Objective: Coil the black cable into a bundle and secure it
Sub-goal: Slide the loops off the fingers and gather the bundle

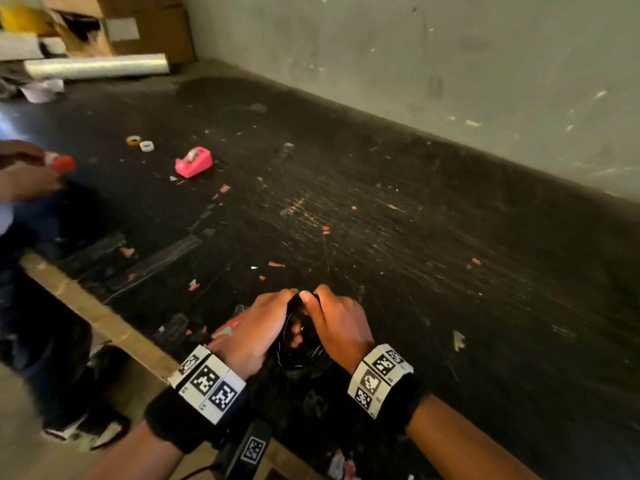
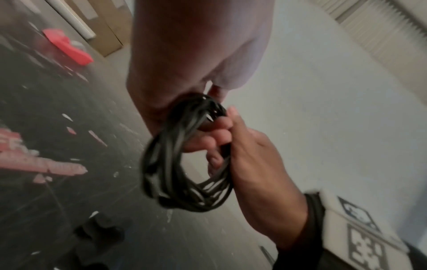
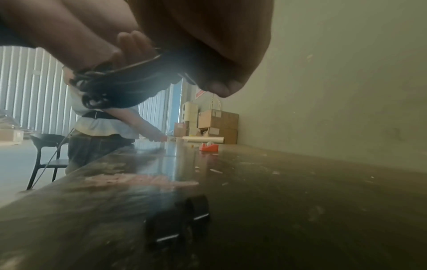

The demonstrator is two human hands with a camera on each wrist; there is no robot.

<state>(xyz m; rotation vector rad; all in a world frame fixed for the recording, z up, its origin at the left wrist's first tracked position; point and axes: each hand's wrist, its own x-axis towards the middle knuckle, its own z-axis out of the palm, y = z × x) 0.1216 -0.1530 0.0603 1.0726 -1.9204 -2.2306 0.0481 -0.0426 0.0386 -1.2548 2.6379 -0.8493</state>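
Cable (image 2: 184,164) coiled, held above table (image 1: 415,220); left hand (image 1: 256,327) and right hand (image 1: 341,325) fingers both curled round the loops

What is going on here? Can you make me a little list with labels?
cable: black cable already looped into a bundle, held up above the table
left hand: left hand grips one side of the bundle
right hand: right hand has its fingers curled through the loops
table: dark scratched table with scraps of tape on it
tape holder: pink tape holder farther back on the table, untouched
tie: none visible on the bundle
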